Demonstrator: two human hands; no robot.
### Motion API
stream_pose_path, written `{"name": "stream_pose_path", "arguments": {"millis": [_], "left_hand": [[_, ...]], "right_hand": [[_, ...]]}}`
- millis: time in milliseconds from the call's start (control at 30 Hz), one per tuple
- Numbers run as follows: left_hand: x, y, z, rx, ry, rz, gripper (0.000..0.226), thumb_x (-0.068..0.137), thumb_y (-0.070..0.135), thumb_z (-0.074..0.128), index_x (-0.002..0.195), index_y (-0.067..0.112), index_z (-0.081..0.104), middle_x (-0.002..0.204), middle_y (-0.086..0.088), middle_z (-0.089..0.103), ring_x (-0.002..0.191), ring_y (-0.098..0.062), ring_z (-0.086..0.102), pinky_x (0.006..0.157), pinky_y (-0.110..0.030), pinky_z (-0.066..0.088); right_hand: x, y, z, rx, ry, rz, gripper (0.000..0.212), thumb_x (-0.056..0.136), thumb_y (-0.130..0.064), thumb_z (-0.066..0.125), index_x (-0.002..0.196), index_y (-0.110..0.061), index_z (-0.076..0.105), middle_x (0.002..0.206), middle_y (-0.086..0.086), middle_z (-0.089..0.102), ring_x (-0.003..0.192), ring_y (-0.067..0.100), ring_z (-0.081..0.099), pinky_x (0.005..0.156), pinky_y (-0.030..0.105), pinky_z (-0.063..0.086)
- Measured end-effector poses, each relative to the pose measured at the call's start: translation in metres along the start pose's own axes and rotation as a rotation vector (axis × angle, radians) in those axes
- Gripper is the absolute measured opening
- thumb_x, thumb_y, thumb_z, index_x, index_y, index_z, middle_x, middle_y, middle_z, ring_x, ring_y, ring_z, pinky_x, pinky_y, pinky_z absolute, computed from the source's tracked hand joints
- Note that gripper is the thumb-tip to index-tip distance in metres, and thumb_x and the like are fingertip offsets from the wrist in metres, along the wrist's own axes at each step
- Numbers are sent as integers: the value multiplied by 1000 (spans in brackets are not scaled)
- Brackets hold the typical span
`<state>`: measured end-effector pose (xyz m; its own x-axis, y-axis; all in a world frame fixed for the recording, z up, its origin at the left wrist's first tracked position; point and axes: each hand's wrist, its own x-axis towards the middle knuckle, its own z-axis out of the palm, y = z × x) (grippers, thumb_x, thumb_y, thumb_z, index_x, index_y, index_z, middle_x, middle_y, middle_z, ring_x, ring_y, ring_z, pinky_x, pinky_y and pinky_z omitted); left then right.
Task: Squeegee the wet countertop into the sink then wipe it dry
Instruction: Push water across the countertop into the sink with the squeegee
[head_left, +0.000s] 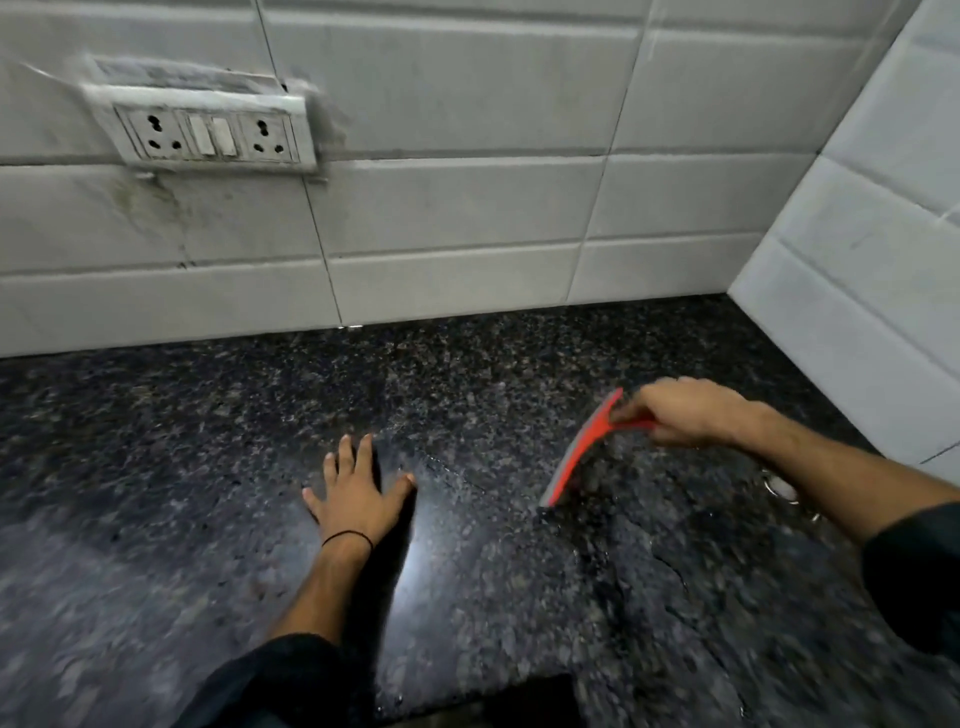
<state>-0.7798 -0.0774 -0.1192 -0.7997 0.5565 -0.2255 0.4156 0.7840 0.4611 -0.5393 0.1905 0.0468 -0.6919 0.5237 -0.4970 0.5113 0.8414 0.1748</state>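
**On the speckled counter, a red squeegee stood blade-down in the wet**

Below and to the right of the switch plate (208, 130), the dark granite countertop (208, 441) ran back to a white tiled wall (467, 208). A second tiled wall (857, 260) closed the corner far right of the plate.

No vessel showed clearly. A small shiny metal object (779, 486) peeked out behind the right forearm, far below and right of the plate. It was too hidden to tell what it was or what it held.

The squeegee (582, 452) sat well below and right of the plate. It was bright red with a grey rubber strip along its edge, and somewhat blurred. Its blade slanted, the upper end further from the plate's side and the lower end touching the stone. A ragged film of water (649, 545) spread across the counter from that lower end, shiny against the granite.

The right hand (685, 410) had its fingers curled round the red handle, just right of the blade. The left hand (358, 488) lay palm-down on the counter, straight below and a little right of the plate, with fingers spread flat. It was left of the squeegee and apart from it. A thin black band (348, 538) circled that wrist, and both forearms wore dark sleeves.
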Motion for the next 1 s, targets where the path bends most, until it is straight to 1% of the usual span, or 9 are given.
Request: {"name": "stream_pose_path", "arguments": {"millis": [167,267,400,500,667,800,867,933,1000], "left_hand": [[-40,-13,2,88,13,-106,105,80,75,49,157,17,7,166,-1,-2,152,-22,-2,118,-59,2],[-60,-28,5,153,-48,-202,121,73,84,47,156,11,-1,165,-8,-10,152,-25,-10,118,-57,-2],[-65,-45,12,111,-112,-228,124,70,89,38,155,15,-14,162,-3,-23,150,-22,-18,118,-56,-3],[-63,-50,11,90,-125,-203,120,74,85,42,155,17,-14,162,-2,-24,150,-21,-19,118,-55,-1],[-62,-54,7,91,-90,-174,97,89,67,44,157,15,-2,164,-3,-14,152,-22,-9,119,-56,6],[-65,-32,3,70,40,-158,77,97,51,42,155,9,15,165,-8,7,151,-25,7,118,-57,10],[-67,-8,8,101,63,-75,73,98,48,42,154,9,19,164,-8,13,151,-25,11,117,-54,14],[-73,20,20,93,11,33,71,98,47,42,155,11,19,164,-6,13,151,-24,10,117,-53,14],[-80,47,37,79,-71,141,70,99,48,40,155,14,17,165,-3,10,152,-23,7,118,-53,12]], "right_hand": [[38,-72,-39,104,202,-146,55,85,-25,54,130,-57,52,123,3,67,113,30,64,90,39,53],[79,-130,-55,133,271,-219,56,86,-20,53,131,-53,52,127,3,65,115,30,63,92,39,51],[130,-203,-61,112,276,-302,48,87,-19,56,132,-36,59,131,4,62,119,29,61,96,39,48],[145,-229,-59,45,274,-324,44,92,-15,51,133,-27,59,132,6,61,121,29,59,97,39,47],[124,-197,-50,-4,212,-335,40,92,-23,55,132,-24,60,131,6,62,121,29,60,96,39,48],[68,-139,-17,-75,123,-320,38,98,-34,48,134,-28,58,134,8,61,121,31,59,94,40,48],[37,-110,7,-66,82,-283,36,98,-42,47,132,-37,57,131,5,62,118,30,60,90,38,49],[4,-82,30,-60,47,-236,38,98,-38,47,134,-50,51,128,1,63,116,27,61,86,36,49],[-29,-54,50,-96,19,-184,44,97,-32,45,136,-53,46,128,-1,62,117,26,61,85,35,48]]}}
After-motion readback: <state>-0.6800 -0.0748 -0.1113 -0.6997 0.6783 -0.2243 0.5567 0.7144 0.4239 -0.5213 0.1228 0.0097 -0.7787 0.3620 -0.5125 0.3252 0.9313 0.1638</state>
